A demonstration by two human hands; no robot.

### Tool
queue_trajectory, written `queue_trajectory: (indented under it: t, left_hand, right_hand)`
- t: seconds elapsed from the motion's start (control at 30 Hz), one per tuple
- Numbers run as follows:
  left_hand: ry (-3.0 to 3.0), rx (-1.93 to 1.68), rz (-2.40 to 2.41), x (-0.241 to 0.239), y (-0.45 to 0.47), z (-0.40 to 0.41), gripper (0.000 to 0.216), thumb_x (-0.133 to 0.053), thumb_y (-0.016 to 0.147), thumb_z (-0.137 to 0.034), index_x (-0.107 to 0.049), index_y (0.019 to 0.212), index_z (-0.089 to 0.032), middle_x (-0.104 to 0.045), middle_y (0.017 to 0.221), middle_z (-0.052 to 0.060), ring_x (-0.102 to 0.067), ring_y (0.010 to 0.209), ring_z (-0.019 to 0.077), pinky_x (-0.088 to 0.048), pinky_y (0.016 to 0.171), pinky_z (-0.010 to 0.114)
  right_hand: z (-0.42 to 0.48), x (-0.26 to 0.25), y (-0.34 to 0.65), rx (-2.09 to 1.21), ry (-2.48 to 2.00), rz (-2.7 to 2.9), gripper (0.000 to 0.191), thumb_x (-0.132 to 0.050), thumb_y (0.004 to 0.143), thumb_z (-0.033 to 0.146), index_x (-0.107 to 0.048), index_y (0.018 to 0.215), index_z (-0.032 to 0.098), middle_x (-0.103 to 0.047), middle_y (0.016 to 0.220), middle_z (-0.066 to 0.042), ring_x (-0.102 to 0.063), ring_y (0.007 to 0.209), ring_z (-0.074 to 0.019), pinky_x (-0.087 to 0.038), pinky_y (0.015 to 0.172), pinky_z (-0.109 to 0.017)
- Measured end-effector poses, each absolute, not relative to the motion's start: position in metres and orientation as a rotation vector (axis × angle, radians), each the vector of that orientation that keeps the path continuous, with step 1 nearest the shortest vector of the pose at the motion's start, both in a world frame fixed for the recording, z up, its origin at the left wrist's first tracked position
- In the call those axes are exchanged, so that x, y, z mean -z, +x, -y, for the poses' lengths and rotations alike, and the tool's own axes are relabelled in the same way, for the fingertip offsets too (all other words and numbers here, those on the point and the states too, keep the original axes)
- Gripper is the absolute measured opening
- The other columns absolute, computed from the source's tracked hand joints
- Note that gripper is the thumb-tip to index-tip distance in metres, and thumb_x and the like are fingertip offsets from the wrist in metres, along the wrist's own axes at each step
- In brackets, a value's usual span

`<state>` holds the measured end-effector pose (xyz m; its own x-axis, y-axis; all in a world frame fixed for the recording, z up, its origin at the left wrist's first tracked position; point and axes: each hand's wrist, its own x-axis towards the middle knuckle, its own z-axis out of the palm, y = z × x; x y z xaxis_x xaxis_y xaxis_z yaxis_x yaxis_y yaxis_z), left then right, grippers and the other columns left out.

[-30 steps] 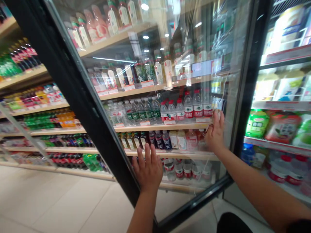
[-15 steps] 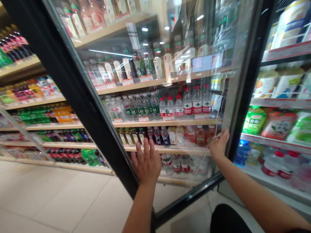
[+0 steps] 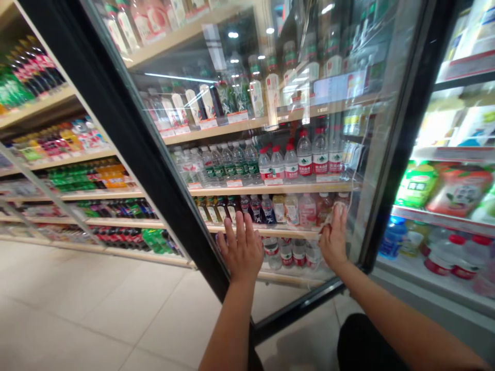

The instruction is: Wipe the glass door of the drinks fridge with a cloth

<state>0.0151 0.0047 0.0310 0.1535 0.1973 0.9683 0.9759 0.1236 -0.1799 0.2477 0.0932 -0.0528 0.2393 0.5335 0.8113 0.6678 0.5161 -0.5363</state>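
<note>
A glass door (image 3: pixel 286 304) with a black frame stands swung open in front of me. My left hand (image 3: pixel 243 250) lies flat on the lower left of the pane, beside the frame's left upright, fingers stretched and holding nothing. Toward the lower right of the same pane, my right hand (image 3: pixel 334 239) presses against the glass with bent fingers. Under those fingers is a pale, thin wad that looks like a cloth (image 3: pixel 326 225), mostly hidden by the hand. Light streaks and reflections show across the glass.
Through the pane stand shelves with red-capped water bottles (image 3: pixel 303 154) and other drinks. More drink shelves (image 3: pixel 93 196) run along the left. The lit fridge (image 3: pixel 441 216), stocked with bottles, is at right. Pale floor tiles (image 3: pixel 96 304) and my dark-clothed knee (image 3: pixel 363 342) show below.
My right hand has moved left, away from the door's right upright, and its fingers now point upward on the glass. My left hand stays flat on the pane; the view has shifted slightly.
</note>
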Motion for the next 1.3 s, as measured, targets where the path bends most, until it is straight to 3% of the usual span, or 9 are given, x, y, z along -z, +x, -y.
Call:
queue_trajectory:
  t: [0.17, 0.3, 0.37, 0.5, 0.6, 0.8, 1.0, 1.13, 1.3]
  left_hand:
    - [-1.318, 0.907, 1.289, -0.032, 0.017, -0.004, 0.072, -0.060, 0.090, -0.024, -0.027, 0.153, -0.014, -0.044, 0.149, 0.016, -0.012, 0.150, 0.0266, -0.012, 0.123, 0.048]
    - [-1.311, 0.905, 1.284, -0.031, 0.017, -0.003, 0.069, -0.058, 0.091, -0.025, -0.028, 0.153, -0.014, -0.045, 0.149, 0.015, -0.012, 0.150, 0.0262, -0.010, 0.124, 0.045]
    - [-1.334, 0.927, 1.292, -0.030, 0.016, -0.003, 0.069, -0.057, 0.092, -0.025, -0.027, 0.153, -0.016, -0.043, 0.150, 0.014, -0.013, 0.150, 0.0260, -0.009, 0.124, 0.046]
    - [-1.380, 0.967, 1.320, -0.029, 0.015, -0.004, 0.069, -0.055, 0.093, -0.025, -0.024, 0.154, -0.019, -0.041, 0.151, 0.014, -0.013, 0.150, 0.0251, -0.008, 0.124, 0.048]
    - [-1.356, 0.956, 1.320, -0.029, 0.016, -0.004, 0.068, -0.055, 0.093, -0.026, -0.025, 0.154, -0.018, -0.041, 0.152, 0.013, -0.013, 0.150, 0.0247, -0.008, 0.124, 0.047]
    - [-1.410, 1.021, 1.318, -0.024, 0.013, -0.006, 0.064, -0.054, 0.095, -0.027, -0.027, 0.153, -0.022, -0.042, 0.151, 0.013, -0.020, 0.149, 0.0268, -0.011, 0.124, 0.052]
    - [-1.389, 1.013, 1.326, -0.023, 0.013, -0.005, 0.063, -0.052, 0.096, -0.029, -0.028, 0.153, -0.023, -0.044, 0.150, 0.013, -0.024, 0.148, 0.0268, -0.012, 0.123, 0.053]
    - [-1.428, 1.072, 1.334, -0.024, 0.016, -0.004, 0.065, -0.054, 0.095, -0.027, -0.026, 0.153, -0.024, -0.045, 0.149, 0.013, -0.023, 0.148, 0.0263, -0.010, 0.123, 0.054]
    - [-1.396, 1.057, 1.304, -0.025, 0.016, -0.005, 0.067, -0.056, 0.094, -0.025, -0.026, 0.153, -0.022, -0.046, 0.148, 0.014, -0.019, 0.149, 0.0255, -0.010, 0.124, 0.052]
  right_hand:
    - [-0.089, 0.010, 0.234, 0.326, -0.948, 1.551, 0.070, -0.037, 0.093, 0.012, -0.014, 0.157, 0.030, -0.009, 0.167, -0.005, -0.012, 0.153, -0.0283, -0.024, 0.121, -0.060]
    - [-0.065, 0.067, 0.215, 0.561, -0.827, 1.774, 0.076, -0.042, 0.090, 0.004, -0.015, 0.157, 0.027, -0.016, 0.165, -0.007, -0.013, 0.153, -0.0267, -0.032, 0.119, -0.052]
    - [-0.055, 0.090, 0.209, 0.631, -0.807, 1.889, 0.075, -0.043, 0.089, 0.002, -0.019, 0.156, 0.026, -0.027, 0.162, -0.008, -0.014, 0.153, -0.0247, -0.033, 0.119, -0.049]
    - [-0.050, 0.071, 0.201, 0.658, -0.795, 1.962, 0.064, -0.045, 0.091, 0.006, -0.037, 0.150, 0.028, -0.048, 0.151, -0.007, -0.019, 0.152, -0.0230, -0.023, 0.123, -0.049]
    - [-0.049, 0.047, 0.194, 0.662, -0.727, 1.966, 0.061, -0.046, 0.090, 0.008, -0.044, 0.146, 0.029, -0.053, 0.147, -0.005, -0.024, 0.151, -0.0214, -0.016, 0.124, -0.048]
    - [-0.038, 0.057, 0.181, 0.633, -0.616, 2.028, 0.054, -0.045, 0.089, 0.007, -0.056, 0.137, 0.029, -0.064, 0.136, -0.002, -0.036, 0.145, -0.0179, -0.015, 0.125, -0.043]
    - [-0.051, -0.005, 0.177, 0.559, -0.729, 1.809, 0.057, -0.048, 0.091, 0.011, -0.047, 0.144, 0.033, -0.050, 0.150, -0.005, -0.026, 0.150, -0.0220, -0.013, 0.124, -0.051]
    - [-0.055, -0.025, 0.170, 0.508, -0.736, 1.761, 0.065, -0.043, 0.092, 0.009, -0.034, 0.152, 0.033, -0.036, 0.159, -0.006, -0.019, 0.152, -0.0251, -0.022, 0.121, -0.054]
    - [-0.050, -0.068, 0.154, 0.549, -0.650, 1.785, 0.057, -0.043, 0.095, 0.012, -0.039, 0.149, 0.030, -0.041, 0.156, -0.005, -0.017, 0.153, -0.0229, -0.017, 0.123, -0.051]
